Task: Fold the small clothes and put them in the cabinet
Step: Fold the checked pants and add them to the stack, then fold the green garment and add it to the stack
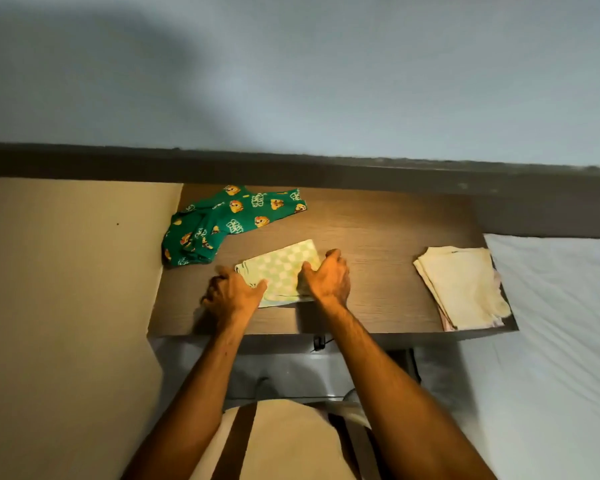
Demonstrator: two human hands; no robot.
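Observation:
A small pale green checked garment [282, 268] lies folded flat in the middle of the dark wooden table top [378, 244]. My left hand [234, 292] rests on its left end, fingers curled over the edge. My right hand [329, 277] presses on its right side with the fingers bent down onto the cloth. A green garment with orange cartoon prints [222, 221] lies crumpled at the table's back left. A stack of folded cream clothes [461, 289] sits at the table's right edge.
A beige wall or panel [66, 271] stands directly left of the table. A bed with a white sheet [561, 323] lies to the right. A dark ledge [291, 168] runs behind the table under a pale wall.

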